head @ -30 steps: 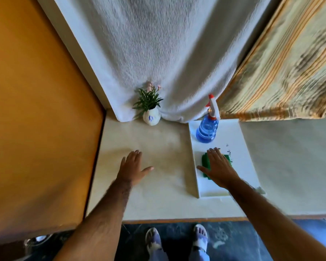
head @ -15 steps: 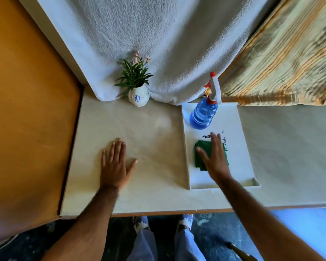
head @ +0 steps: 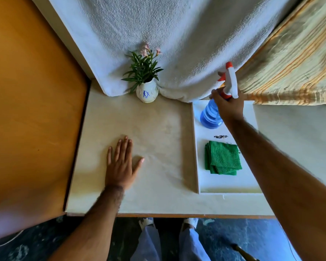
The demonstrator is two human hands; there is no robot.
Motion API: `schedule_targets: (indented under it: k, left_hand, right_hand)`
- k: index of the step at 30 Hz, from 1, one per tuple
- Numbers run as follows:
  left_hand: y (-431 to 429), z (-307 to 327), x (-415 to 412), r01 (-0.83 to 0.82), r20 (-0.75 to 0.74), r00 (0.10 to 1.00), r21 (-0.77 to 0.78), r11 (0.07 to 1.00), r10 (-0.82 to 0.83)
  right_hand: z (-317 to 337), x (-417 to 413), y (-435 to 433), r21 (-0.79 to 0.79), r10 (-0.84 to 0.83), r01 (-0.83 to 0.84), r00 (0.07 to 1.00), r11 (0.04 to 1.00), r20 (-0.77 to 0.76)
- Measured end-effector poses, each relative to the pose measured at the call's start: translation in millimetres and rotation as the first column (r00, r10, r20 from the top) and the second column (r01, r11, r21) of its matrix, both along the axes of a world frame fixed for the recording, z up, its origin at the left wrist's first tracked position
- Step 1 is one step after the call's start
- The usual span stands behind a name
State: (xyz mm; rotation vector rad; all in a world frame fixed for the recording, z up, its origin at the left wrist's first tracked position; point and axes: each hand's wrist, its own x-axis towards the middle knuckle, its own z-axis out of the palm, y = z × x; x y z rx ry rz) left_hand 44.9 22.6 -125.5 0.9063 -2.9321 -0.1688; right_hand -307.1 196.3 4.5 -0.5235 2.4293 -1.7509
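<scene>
The cream table point(head: 158, 129) carries 3 things directly: a white vase point(head: 147, 94) of green leaves at 12 o'clock, touching the draped towel point(head: 177, 44); a white tray point(head: 230, 180) at 3 o'clock; and the left hand point(head: 120, 166), flat at 8 o'clock.

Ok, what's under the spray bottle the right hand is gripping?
The spray bottle stands on the white tray, at its far end, with the right hand round its neck. The tray lies on the beige tabletop. The patch beneath the bottle's base is covered.
</scene>
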Motion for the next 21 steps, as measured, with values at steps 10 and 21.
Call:
schedule_targets:
  k: [10, 21]
  left_hand:
    - [0, -3, 2, -0.009, 0.011, 1.0, -0.031, 0.999, 0.009]
    - [-1, -11, 1, -0.011, -0.065, 0.998, -0.064, 0.998, 0.007]
  right_hand:
    - [35, 61, -66, 0.128, 0.25, -0.276, 0.95, 0.953, 0.188]
    - [-13, 103, -127, 0.4, 0.2, -0.381, 0.883, 0.834, 0.424]
